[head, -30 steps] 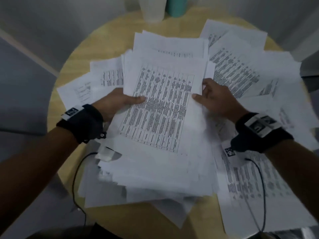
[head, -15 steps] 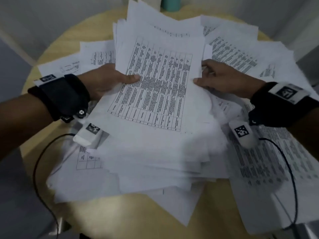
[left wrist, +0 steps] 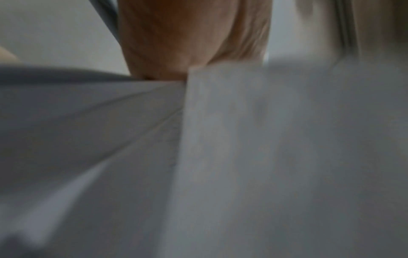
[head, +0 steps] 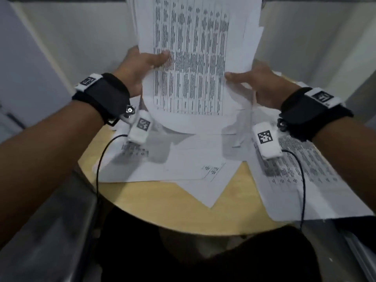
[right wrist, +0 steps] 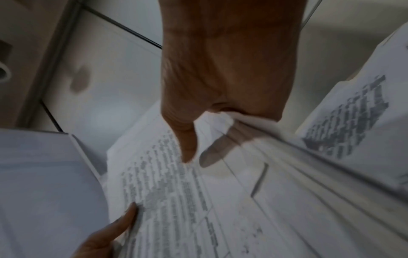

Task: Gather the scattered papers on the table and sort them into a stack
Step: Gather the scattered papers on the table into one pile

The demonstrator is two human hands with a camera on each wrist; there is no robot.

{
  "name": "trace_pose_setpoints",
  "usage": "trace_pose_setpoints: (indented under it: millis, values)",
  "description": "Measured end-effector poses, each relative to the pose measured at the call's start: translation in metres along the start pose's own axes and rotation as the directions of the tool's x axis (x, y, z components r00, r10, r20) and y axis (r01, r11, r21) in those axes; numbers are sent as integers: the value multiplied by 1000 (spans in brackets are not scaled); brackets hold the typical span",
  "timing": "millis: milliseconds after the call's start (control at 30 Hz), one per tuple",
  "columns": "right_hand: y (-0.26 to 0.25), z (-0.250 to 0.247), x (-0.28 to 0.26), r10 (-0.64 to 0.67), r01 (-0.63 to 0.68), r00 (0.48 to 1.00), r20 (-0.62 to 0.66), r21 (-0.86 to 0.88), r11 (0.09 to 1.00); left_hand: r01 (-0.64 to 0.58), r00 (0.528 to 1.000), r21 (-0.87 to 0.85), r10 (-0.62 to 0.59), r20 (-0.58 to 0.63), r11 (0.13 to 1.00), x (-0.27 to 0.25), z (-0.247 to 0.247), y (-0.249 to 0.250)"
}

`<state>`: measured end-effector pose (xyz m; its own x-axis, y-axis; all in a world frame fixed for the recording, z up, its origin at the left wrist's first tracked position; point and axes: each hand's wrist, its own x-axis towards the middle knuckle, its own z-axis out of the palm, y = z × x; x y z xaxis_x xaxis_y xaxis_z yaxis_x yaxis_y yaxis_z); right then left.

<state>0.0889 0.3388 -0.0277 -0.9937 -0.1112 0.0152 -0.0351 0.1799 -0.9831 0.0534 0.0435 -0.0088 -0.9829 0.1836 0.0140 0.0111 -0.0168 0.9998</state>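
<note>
A thick bundle of printed papers (head: 195, 64) stands nearly upright above the round wooden table (head: 183, 212), its top sheet a dense table of text. My left hand (head: 142, 64) grips the bundle's left edge, thumb on the front sheet. On the other edge my right hand (head: 258, 82) holds it the same way; the right wrist view shows that thumb (right wrist: 187, 148) on the printed sheet (right wrist: 167, 192) and fingers behind. The left wrist view is blurred: a palm (left wrist: 176, 43) against white paper edges (left wrist: 220, 139). The bundle's bottom edge meets the sheets on the table.
Loose sheets (head: 183, 163) still lie on the table under the bundle, and a printed page (head: 305, 176) hangs over the right edge. Wrist-camera cables (head: 99, 159) trail down on both sides. Grey walls surround the table.
Both hands have raised the bundle from lying flat on the table to standing nearly upright. The view has tilted down toward the table's near edge.
</note>
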Motion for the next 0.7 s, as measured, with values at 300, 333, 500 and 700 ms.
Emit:
trace_pose_setpoints:
  millis: [300,333,500,700]
  values:
    - [-10,-8,-50,86,-66,996,33,-403,913,165,986,295,-164,-29,941,-33,-1,8]
    - [-4,-22,-55,134,-129,991,-20,-447,885,169,986,295,-165,-37,941,-32,-6,1]
    - [38,-108,-96,351,-501,865,-358,-631,592,266,964,266,-257,-69,926,-27,-25,-41]
    - [92,-144,-113,374,-630,773,-513,-691,355,365,925,333,-380,-21,870,-15,-51,-92]
